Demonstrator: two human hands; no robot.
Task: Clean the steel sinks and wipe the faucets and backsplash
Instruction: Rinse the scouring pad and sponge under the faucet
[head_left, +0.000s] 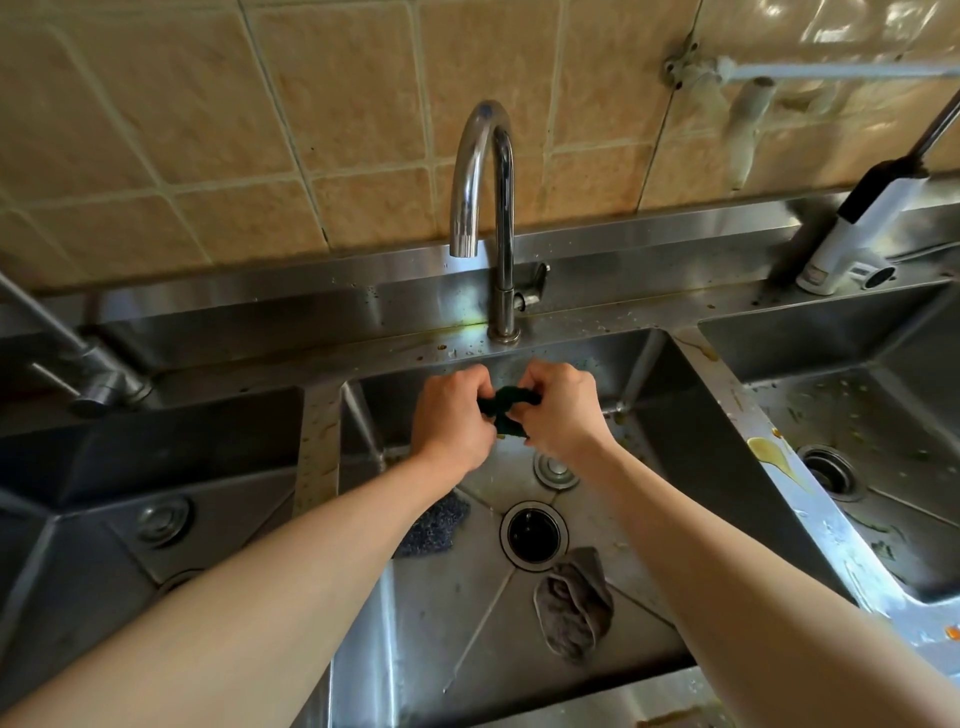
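My left hand (453, 415) and my right hand (562, 410) both grip a dark green scouring pad (506, 408), twisted between them over the middle steel sink (447, 639). A chrome gooseneck faucet (480, 208) rises just behind my hands; no water runs from it. The tiled backsplash (311, 130) stands above a steel upstand. Inside the middle sink lie a crumpled grey cloth (574, 605) and a blue-grey scrubber (434, 525), beside the open drain (532, 535). The right sink (893, 415) has brown and green smears.
A left sink (78, 493) sits under a steel tap (98, 384). At the right a white and black faucet unit (857, 234) stands on the ledge. A white wall tap (743, 119) with a pipe is fixed to the tiles. A yellow-brown spill (774, 452) marks the divider.
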